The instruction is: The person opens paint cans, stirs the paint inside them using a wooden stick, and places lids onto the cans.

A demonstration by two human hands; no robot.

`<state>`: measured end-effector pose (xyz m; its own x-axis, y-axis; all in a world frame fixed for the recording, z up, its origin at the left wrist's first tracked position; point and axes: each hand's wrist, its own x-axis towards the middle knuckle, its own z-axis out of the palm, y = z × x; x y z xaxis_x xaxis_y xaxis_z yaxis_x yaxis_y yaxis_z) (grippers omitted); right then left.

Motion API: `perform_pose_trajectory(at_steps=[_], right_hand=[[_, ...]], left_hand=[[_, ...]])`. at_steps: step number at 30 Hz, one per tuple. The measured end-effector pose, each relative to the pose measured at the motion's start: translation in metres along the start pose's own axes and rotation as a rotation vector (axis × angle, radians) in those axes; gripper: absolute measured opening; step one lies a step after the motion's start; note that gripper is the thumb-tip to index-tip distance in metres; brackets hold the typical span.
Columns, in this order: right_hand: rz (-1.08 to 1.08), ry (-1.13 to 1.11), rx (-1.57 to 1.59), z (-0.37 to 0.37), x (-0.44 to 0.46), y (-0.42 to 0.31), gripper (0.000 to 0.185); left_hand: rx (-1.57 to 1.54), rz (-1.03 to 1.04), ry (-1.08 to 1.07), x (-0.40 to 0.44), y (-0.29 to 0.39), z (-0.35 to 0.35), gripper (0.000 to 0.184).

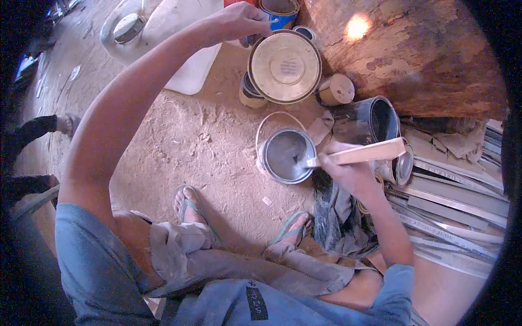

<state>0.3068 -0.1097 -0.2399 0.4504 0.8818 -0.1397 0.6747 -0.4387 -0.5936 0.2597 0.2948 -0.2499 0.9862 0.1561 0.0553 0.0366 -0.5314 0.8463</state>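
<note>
Between the left hand (242, 22) and the open pail (267, 163) stands a large lidded can (285, 65), with a small tin (252, 98) and a round block (338, 89) beside it. To the right of the right hand (348, 171) lie long strips (462, 204); just beyond this hand is a dark bucket (353, 127). The hands are apart. The right hand is closed on a wooden stick (370, 153), which is at the pail's right side. Its long axis goes sideways, the pale tip pointing left, into the pail's mouth. The left hand bends its fingers near a blue can (281, 22); whether they grip something, I cannot tell.
</note>
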Motion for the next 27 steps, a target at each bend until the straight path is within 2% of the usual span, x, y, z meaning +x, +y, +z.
perform_pose_trajectory(at_steps=[2, 3, 6, 7, 8, 10, 11, 12, 13, 14, 16, 18, 20, 22, 23, 24, 26, 27], right_hand=[[0.019, -0.044, 0.096, 0.011, -0.005, -0.009, 0.015], [0.134, -0.093, 0.28, 0.014, -0.006, -0.017, 0.014], [0.022, 0.023, 0.307, 0.027, 0.007, -0.008, 0.015], [-0.076, 0.085, 0.28, 0.028, 0.012, 0.004, 0.018], [-0.073, 0.088, 0.282, 0.023, 0.013, 0.01, 0.018], [-0.145, 0.099, 0.055, 0.009, 0.017, 0.008, 0.018], [-0.03, 0.076, 0.079, 0.001, 0.012, -0.001, 0.018], [-0.032, 0.077, 0.079, -0.004, 0.009, -0.008, 0.018], [0.044, -0.014, 0.033, -0.007, 0.006, -0.013, 0.018], [0.121, -0.106, -0.014, -0.008, 0.003, -0.015, 0.019], [0.067, -0.124, 0.078, 0.0, 0.002, -0.013, 0.02], [0.141, -0.1, 0.253, 0.008, 0.002, -0.023, 0.019], [0.145, -0.015, 0.255, 0.018, 0.006, -0.012, 0.018], [-0.074, 0.113, 0.196, 0.016, 0.012, 0.007, 0.018], [-0.073, 0.149, 0.19, 0.014, 0.007, 0.014, 0.016], [0.004, 0.088, 0.154, 0.004, 0.003, 0.009, 0.014], [0.247, -0.065, 0.287, -0.001, -0.016, 0.016, 0.014], [0.078, -0.101, 0.083, 0.002, -0.021, 0.023, 0.014]], left_hand=[[-0.007, 0.001, 0.023, -0.001, -0.003, -0.002, 0.027], [0.017, 0.019, 0.015, 0.0, -0.003, -0.002, 0.027], [0.051, 0.093, 0.008, 0.004, -0.005, -0.001, 0.028], [0.064, 0.147, 0.012, 0.005, -0.005, 0.0, 0.028], [0.064, 0.149, 0.008, 0.005, -0.005, 0.001, 0.028], [0.053, 0.112, 0.025, 0.004, -0.002, 0.002, 0.03], [0.055, 0.112, 0.024, 0.002, -0.001, 0.002, 0.03], [0.027, 0.01, 0.018, 0.001, 0.001, 0.003, 0.03], [-0.001, -0.092, 0.013, 0.0, 0.003, 0.004, 0.03], [0.0, -0.091, 0.013, -0.001, 0.005, 0.004, 0.03], [0.02, -0.063, -0.011, 0.0, 0.005, 0.006, 0.03], [-0.016, -0.084, -0.01, 0.005, 0.007, 0.012, 0.03], [-0.054, -0.096, -0.016, 0.013, 0.009, 0.021, 0.03], [-0.042, -0.065, -0.049, 0.023, 0.022, 0.034, 0.031], [-0.037, -0.023, -0.055, 0.029, 0.029, 0.041, 0.031], [-0.039, 0.008, -0.065, 0.036, 0.035, 0.053, 0.031], [-0.052, -0.03, -0.038, 0.05, 0.043, 0.079, 0.03], [-0.135, -0.019, -0.121, 0.057, 0.047, 0.09, 0.032]])
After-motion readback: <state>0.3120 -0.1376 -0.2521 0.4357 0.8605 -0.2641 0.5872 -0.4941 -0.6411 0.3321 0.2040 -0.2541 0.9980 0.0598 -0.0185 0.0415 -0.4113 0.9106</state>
